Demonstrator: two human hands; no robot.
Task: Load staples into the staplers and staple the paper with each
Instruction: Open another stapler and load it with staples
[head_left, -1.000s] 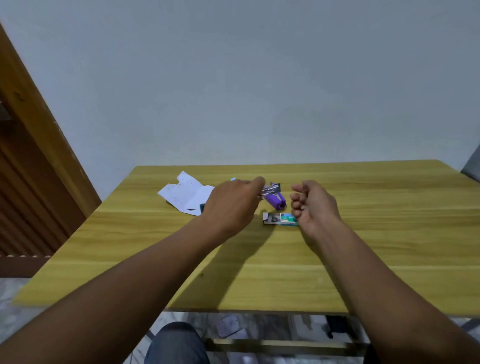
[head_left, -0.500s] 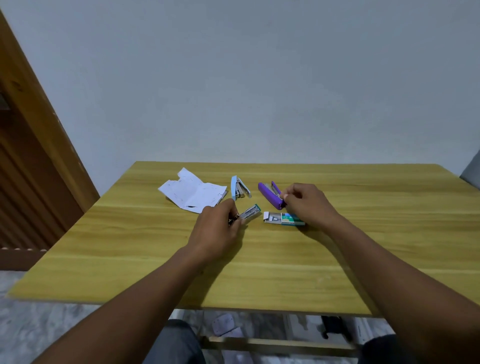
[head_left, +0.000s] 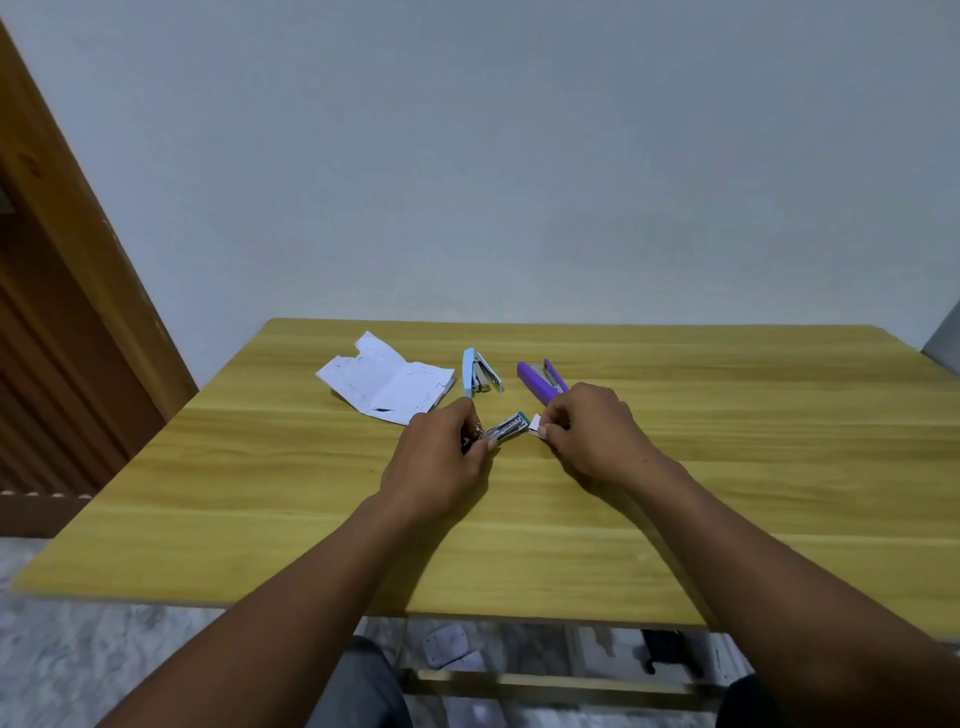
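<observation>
Staple-loading step: my left hand (head_left: 441, 457) pinches the silvery staple tray (head_left: 505, 427), my right hand (head_left: 587, 431) its white cardboard sleeve (head_left: 535, 422), beside the purple plastic stapler (head_left: 537, 384); next, I judge, one strip must be lifted out.

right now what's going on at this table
A person is working with staples at a wooden table. The left hand pinches a small tray of staples. The right hand holds the staple box, of which only the white end shows. Behind the hands lie a blue stapler and a purple stapler, both hinged open. A creased paper lies to their left.
</observation>
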